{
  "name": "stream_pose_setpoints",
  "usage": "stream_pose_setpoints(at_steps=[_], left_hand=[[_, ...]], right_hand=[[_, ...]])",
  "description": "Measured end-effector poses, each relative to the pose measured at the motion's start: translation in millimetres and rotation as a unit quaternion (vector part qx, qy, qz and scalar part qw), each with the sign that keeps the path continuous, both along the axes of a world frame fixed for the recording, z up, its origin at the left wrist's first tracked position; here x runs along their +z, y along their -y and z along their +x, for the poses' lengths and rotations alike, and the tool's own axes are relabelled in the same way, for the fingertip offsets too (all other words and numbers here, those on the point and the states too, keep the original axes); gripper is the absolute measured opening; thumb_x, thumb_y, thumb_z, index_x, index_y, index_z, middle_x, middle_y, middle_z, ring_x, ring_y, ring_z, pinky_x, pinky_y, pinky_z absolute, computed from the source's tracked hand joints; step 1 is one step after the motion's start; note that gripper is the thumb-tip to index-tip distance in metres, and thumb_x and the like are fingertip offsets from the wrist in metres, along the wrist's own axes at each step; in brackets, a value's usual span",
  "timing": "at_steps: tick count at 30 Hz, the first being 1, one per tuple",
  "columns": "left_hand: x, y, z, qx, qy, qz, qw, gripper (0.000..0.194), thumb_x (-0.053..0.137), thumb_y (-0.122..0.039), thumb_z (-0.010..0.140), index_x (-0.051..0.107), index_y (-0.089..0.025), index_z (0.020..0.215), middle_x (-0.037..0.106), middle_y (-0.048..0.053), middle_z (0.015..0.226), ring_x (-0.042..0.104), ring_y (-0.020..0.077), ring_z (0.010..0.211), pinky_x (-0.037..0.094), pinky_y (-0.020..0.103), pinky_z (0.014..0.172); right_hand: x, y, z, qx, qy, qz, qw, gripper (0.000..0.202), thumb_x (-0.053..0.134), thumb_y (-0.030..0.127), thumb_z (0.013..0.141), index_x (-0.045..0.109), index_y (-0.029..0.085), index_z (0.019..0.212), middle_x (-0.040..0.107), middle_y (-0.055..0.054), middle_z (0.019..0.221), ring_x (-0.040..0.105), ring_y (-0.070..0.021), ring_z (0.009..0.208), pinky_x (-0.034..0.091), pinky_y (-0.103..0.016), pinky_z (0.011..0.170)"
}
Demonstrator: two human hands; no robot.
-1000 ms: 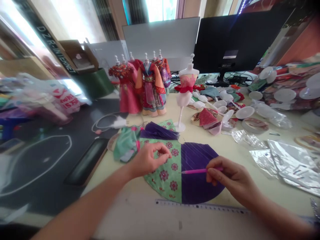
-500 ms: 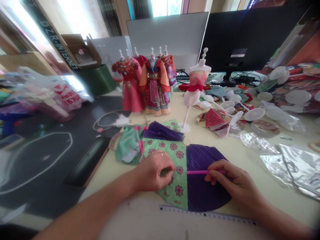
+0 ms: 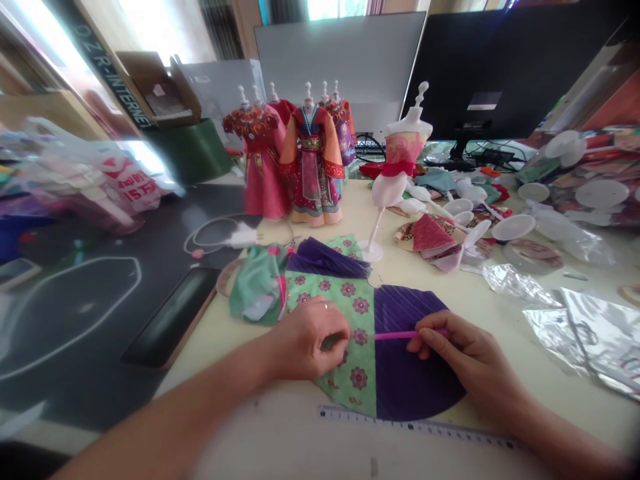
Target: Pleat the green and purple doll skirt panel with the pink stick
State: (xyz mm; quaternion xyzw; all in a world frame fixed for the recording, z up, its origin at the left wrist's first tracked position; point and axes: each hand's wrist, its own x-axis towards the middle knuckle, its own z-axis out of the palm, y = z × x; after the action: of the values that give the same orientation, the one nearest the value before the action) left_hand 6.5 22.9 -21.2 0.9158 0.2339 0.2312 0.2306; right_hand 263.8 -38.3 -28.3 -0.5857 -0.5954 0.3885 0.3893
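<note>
Between thumb and fingers of my right hand [image 3: 453,343] is a thin, straight pink stick-like piece [image 3: 395,335]; its exact kind is unclear. It lies across the dark purple fabric panel [image 3: 405,387], its left end at the seam with the green flowered fabric [image 3: 360,357]. My left hand [image 3: 317,337] is curled on the green fabric, thumb and index fingertips pinched together left of that seam. Whatever is in the pinch is too small to make out. Another folded purple piece [image 3: 325,259] and a light green garment [image 3: 257,283] with pink trim lie behind.
A ruler [image 3: 410,427] lies along the near edge of the fabric. A bare white mannequin stand [image 3: 390,190] and several dressed small mannequins [image 3: 310,167] stand behind. The phone [image 3: 170,317] is at left, fabric scraps [image 3: 433,237] and silver wrappers [image 3: 565,333] at right.
The view has tilted and shifted slightly. Both hands keep their grips, and the pink piece and the fabric look almost the same.
</note>
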Motion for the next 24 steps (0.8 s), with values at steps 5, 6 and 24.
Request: stream_pose_setpoints(at_steps=[5, 6, 24], left_hand=[[2.6, 0.1, 0.8, -0.004, 0.002, -0.008, 1.0, 0.012, 0.052, -0.009, 0.079, 0.056, -0.018, 0.072, 0.066, 0.002, 0.077, 0.06, 0.0152, 0.075, 0.046, 0.034, 0.083], [3.2, 0.2, 1.0, -0.004, 0.003, -0.01, 1.0, 0.012, 0.052, -0.009, 0.079, 0.056, -0.018, 0.072, 0.067, 0.002, 0.078, 0.06, 0.0149, 0.074, 0.046, 0.034, 0.084], [4.1, 0.7, 0.4, -0.008, -0.011, -0.003, 1.0, 0.013, 0.05, -0.01, 0.081, 0.057, -0.018, 0.073, 0.066, 0.003, 0.078, 0.061, 0.0152, 0.075, 0.046, 0.034, 0.085]], right_hand=[[0.0, 1.4, 2.6, 0.009, 0.015, 0.021, 1.0, 0.024, 0.056, 0.043, 0.085, 0.062, 0.021, 0.077, 0.07, -0.003, 0.067, 0.063, -0.0128, 0.058, 0.052, -0.022, 0.054], [-0.1, 1.8, 3.1, 0.013, 0.021, 0.026, 0.999, 0.024, 0.056, 0.042, 0.086, 0.063, 0.021, 0.077, 0.07, -0.003, 0.067, 0.063, -0.013, 0.059, 0.052, -0.023, 0.055], [-0.5, 3.0, 1.0, 0.016, 0.034, 0.051, 0.998, 0.021, 0.056, 0.04, 0.087, 0.063, 0.021, 0.08, 0.071, -0.003, 0.069, 0.065, -0.0137, 0.059, 0.054, -0.024, 0.056]])
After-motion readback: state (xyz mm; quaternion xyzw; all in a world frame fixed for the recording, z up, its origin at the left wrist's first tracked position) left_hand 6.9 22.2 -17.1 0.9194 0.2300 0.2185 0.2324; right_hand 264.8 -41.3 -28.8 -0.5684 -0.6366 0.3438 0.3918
